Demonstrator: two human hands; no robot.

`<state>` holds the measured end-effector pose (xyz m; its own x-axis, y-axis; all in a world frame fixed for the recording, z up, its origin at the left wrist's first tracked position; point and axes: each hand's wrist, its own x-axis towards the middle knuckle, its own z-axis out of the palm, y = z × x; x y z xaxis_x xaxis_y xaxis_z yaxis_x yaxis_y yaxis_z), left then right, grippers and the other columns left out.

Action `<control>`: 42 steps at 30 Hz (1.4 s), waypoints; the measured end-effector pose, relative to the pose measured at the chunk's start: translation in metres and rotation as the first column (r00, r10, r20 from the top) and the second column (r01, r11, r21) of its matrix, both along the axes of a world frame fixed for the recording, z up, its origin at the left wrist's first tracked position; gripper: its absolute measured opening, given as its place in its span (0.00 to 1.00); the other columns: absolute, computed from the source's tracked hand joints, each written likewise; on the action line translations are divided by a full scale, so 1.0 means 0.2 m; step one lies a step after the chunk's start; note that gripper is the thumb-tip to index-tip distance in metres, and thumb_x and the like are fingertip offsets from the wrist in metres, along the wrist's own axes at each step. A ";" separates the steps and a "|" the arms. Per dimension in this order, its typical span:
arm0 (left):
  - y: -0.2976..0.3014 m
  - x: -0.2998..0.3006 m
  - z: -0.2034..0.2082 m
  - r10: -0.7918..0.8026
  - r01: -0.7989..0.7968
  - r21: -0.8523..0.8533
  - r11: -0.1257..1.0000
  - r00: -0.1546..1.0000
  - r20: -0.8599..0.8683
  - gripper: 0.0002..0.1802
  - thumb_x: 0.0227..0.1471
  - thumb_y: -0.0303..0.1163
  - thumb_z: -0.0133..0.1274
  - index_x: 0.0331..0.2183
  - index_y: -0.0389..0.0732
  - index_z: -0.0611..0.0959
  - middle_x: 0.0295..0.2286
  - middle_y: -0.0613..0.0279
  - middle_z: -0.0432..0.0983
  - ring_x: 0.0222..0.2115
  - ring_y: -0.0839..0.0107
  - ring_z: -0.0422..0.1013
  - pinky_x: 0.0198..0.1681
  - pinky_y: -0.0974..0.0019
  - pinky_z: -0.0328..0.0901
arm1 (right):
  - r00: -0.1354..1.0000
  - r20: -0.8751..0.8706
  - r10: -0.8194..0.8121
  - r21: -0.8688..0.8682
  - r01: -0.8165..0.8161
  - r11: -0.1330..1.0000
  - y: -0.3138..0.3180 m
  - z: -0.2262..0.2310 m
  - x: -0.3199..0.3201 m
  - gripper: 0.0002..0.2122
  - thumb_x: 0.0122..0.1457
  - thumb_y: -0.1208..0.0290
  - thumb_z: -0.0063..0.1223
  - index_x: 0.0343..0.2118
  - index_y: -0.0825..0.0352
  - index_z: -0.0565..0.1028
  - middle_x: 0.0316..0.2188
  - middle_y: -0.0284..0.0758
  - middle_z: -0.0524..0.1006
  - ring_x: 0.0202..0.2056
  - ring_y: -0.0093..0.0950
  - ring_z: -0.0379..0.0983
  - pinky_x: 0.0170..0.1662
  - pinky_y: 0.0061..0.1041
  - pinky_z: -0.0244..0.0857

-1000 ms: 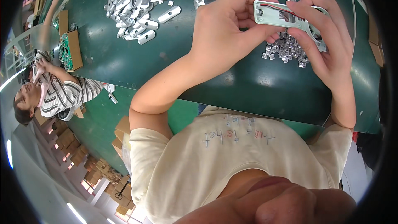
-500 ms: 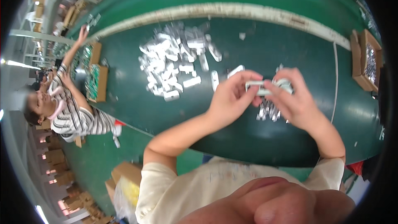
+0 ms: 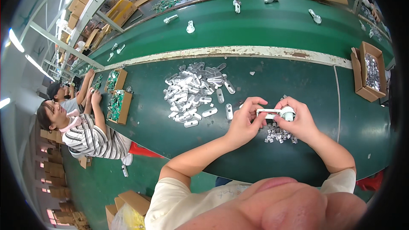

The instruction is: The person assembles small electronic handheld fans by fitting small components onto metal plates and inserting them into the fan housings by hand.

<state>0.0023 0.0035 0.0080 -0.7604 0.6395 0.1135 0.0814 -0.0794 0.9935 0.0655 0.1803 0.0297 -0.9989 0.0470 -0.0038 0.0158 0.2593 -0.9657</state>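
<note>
Between my two hands is a white plastic housing with a long, open-framed arm and a round end [image 3: 288,114], held above the dark green table. My left hand [image 3: 243,124] pinches the narrow arm end between thumb and fingers. Around the round end, my right hand [image 3: 301,121] has its fingers closed. Just below the hands lies a small heap of clear, shiny little pieces [image 3: 279,135], partly hidden by the right hand. To the left is a large pile of silvery oblong covers [image 3: 191,89], with a single cover [image 3: 229,111] close to my left hand.
A worn white rail [image 3: 221,52] separates the table from a green conveyor belt [image 3: 255,25] carrying several white parts. An open carton [image 3: 367,87] of small shiny pieces stands at right. Cartons of green boards [image 3: 123,108] sit at left, beside a co-worker in stripes [image 3: 96,140].
The view has tilted up, showing more of the belt and the far tables. Both hands still hold the white housing, its round end now more visible. The co-worker's raised arm has come down.
</note>
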 end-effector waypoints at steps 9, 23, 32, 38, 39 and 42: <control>-0.02 -0.14 -0.16 0.170 -0.159 -0.092 0.983 0.977 0.131 0.21 0.51 0.24 0.49 0.45 0.37 0.61 0.22 0.59 0.73 0.19 0.77 0.70 0.21 0.75 0.64 | 0.954 -0.277 0.112 0.194 -0.059 0.979 0.06 -0.18 -0.34 0.09 0.44 0.77 0.57 0.29 0.67 0.70 0.23 0.30 0.72 0.20 0.17 0.67 0.24 0.16 0.62; -0.21 -0.43 -0.05 0.018 -0.493 -0.454 0.742 0.692 -0.721 0.05 0.46 0.24 0.52 0.29 0.38 0.80 0.26 0.63 0.77 0.26 0.75 0.73 0.31 0.71 0.67 | 0.974 -0.158 -0.161 0.241 0.196 0.951 0.33 -0.11 -0.99 0.13 0.51 0.71 0.53 0.38 0.73 0.73 0.25 0.34 0.74 0.25 0.22 0.68 0.28 0.19 0.64; -0.11 -0.27 -0.04 -0.115 -0.356 -0.517 0.778 0.729 -0.675 0.05 0.38 0.24 0.55 0.23 0.34 0.77 0.21 0.51 0.70 0.25 0.53 0.69 0.29 0.56 0.63 | 0.997 -0.071 0.022 0.720 0.036 0.694 -0.01 0.17 -0.27 0.03 0.46 0.80 0.54 0.25 0.71 0.73 0.21 0.37 0.72 0.25 0.29 0.70 0.29 0.23 0.63; -0.05 -0.28 -0.02 -0.003 -0.237 -0.635 0.735 0.936 -0.353 0.06 0.40 0.23 0.55 0.25 0.32 0.76 0.21 0.52 0.72 0.24 0.61 0.72 0.28 0.65 0.65 | 0.979 0.022 0.204 0.674 -0.165 0.720 0.06 0.09 -0.21 0.04 0.44 0.79 0.54 0.25 0.71 0.73 0.25 0.40 0.72 0.32 0.37 0.70 0.35 0.30 0.64; -0.05 -0.28 -0.02 0.031 -0.202 -0.654 0.729 0.964 -0.264 0.06 0.41 0.23 0.55 0.25 0.32 0.76 0.20 0.53 0.72 0.24 0.63 0.71 0.28 0.67 0.65 | 0.980 0.021 0.197 0.672 -0.159 0.724 0.06 0.08 -0.20 0.04 0.44 0.79 0.54 0.25 0.71 0.73 0.25 0.40 0.72 0.32 0.37 0.70 0.35 0.30 0.64; -0.03 -0.26 0.04 0.007 -0.236 -0.672 0.702 0.946 -0.325 0.06 0.43 0.24 0.55 0.25 0.32 0.75 0.22 0.55 0.72 0.24 0.67 0.71 0.28 0.70 0.65 | 0.969 0.098 0.226 0.699 -0.228 0.678 0.05 0.02 -0.20 0.05 0.45 0.76 0.54 0.26 0.69 0.72 0.29 0.39 0.70 0.36 0.38 0.67 0.40 0.30 0.62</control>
<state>-0.0499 -0.0031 0.0154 -0.8446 0.5246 -0.1072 0.3181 0.6526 0.6877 0.0257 0.1893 0.0341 -0.9793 -0.1908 -0.0674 -0.1320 0.8548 -0.5019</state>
